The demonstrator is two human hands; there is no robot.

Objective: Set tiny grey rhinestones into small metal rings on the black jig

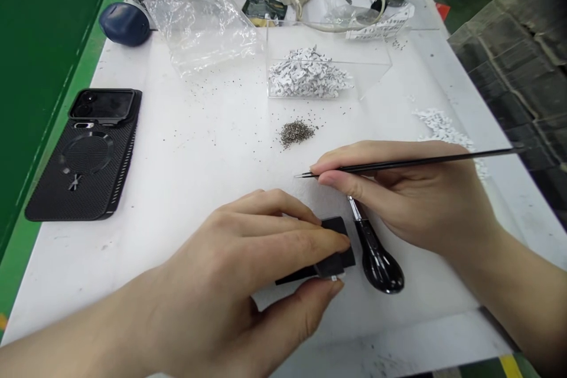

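The left hand (248, 248) is closed around a small black rectangular piece (339, 261), held between thumb and fingers, with its long axis running roughly crosswise. A slender black pointed tool (420, 162) is pinched in the right hand (398, 195), its tip aimed left, just above the piece and not touching it. A bulb-handled black tool (377, 263) is laid just right of the piece on the tabletop (199, 153). Grey granules (296, 133) and white bits in a clear tray (305, 74) are placed ahead of the hands, and a black phone case (84, 159) is left of them.
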